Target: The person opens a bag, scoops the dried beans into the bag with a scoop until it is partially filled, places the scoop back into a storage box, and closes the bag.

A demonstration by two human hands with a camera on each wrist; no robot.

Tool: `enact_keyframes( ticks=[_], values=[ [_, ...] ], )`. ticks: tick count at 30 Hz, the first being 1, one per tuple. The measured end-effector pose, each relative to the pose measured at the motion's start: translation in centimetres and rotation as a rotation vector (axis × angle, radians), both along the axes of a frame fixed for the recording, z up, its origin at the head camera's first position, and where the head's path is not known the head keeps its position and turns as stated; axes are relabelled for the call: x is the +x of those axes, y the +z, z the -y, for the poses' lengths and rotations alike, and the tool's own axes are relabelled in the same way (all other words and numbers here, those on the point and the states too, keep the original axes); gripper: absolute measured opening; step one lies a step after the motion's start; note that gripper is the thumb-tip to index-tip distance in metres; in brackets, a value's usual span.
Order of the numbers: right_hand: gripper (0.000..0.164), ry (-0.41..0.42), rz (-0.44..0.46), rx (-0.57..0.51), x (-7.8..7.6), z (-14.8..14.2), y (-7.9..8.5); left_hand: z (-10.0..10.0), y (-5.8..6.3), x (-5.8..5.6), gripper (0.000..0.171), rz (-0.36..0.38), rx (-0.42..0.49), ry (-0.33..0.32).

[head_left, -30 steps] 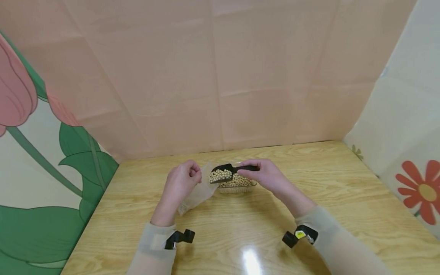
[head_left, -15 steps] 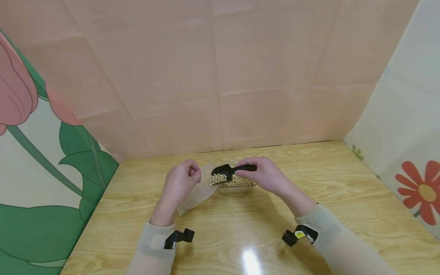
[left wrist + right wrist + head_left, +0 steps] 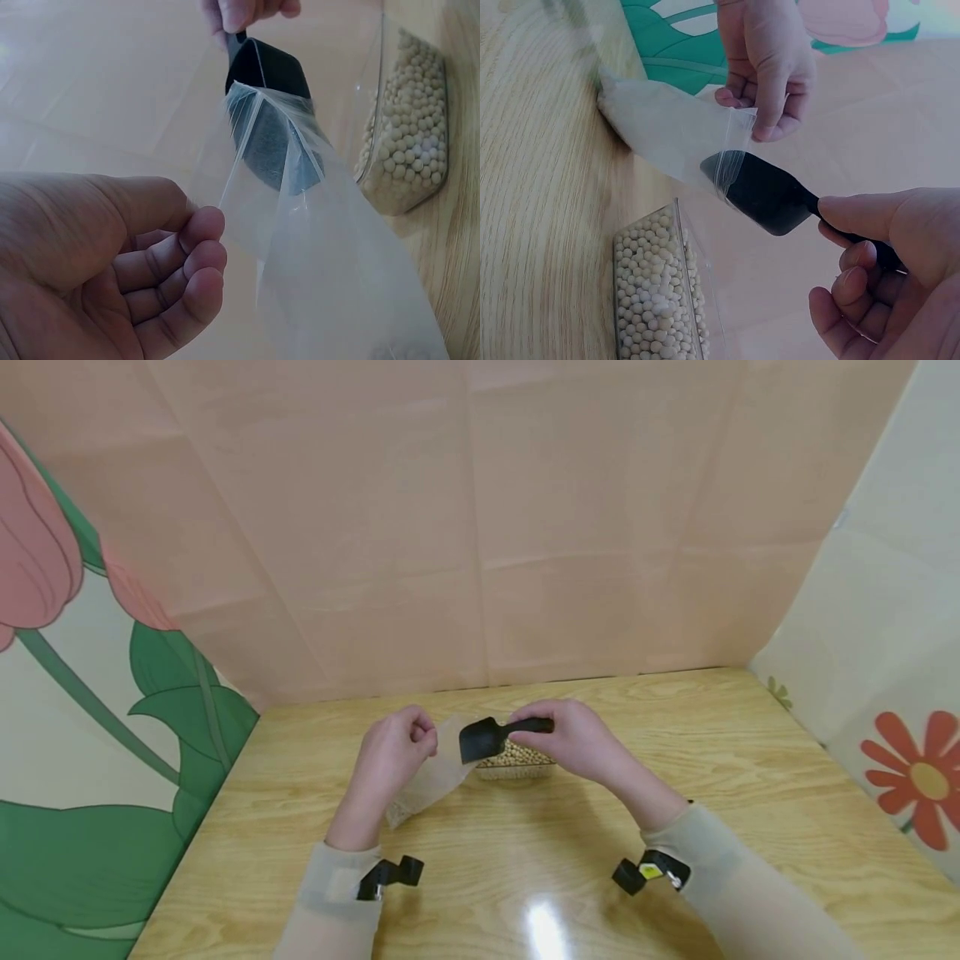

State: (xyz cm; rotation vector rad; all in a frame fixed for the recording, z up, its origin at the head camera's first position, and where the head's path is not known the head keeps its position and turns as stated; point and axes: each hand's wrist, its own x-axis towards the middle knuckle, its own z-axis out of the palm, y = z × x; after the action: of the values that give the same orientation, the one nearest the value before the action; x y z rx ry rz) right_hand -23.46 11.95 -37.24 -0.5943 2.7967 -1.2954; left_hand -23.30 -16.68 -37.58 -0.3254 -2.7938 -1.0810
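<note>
My left hand [image 3: 393, 750] pinches the mouth of a clear plastic zip bag [image 3: 337, 270] between thumb and forefinger. The bag slants down to the table, with some beans dimly showing at its bottom. In my right hand [image 3: 573, 739] is the handle of a black scoop [image 3: 482, 740]. Its blade reaches inside the bag's mouth, tipped over, as the right wrist view shows; its underside faces up in the head view. Close below stands a clear plastic box [image 3: 681, 259] of pale round beans [image 3: 649, 292], probably soybeans.
The wood-grain table [image 3: 480, 893] extends on both sides of the hands. A pinkish sheet [image 3: 480, 527] hangs along the back edge. Walls painted with flowers stand at left and right. Each wrist carries a small black camera mount.
The right hand has turned the scoop over at the bag's mouth. The beans that filled it a second ago have slid out of sight. The left hand has kept its place.
</note>
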Motion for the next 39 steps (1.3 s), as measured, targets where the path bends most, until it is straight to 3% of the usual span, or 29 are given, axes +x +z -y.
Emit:
enact_keyframes(
  ticks=[20,39],
  values=[
    [0.033,-0.072,0.05,-0.139,0.2,-2.0,-0.6,0.0,-0.1,-0.5,0.006,0.012,-0.026,-0.013],
    [0.042,-0.179,0.062,-0.093,-0.7,-6.4,-1.2,0.0,-0.3,-0.5,0.01,0.031,-0.024,-0.005]
  ],
)
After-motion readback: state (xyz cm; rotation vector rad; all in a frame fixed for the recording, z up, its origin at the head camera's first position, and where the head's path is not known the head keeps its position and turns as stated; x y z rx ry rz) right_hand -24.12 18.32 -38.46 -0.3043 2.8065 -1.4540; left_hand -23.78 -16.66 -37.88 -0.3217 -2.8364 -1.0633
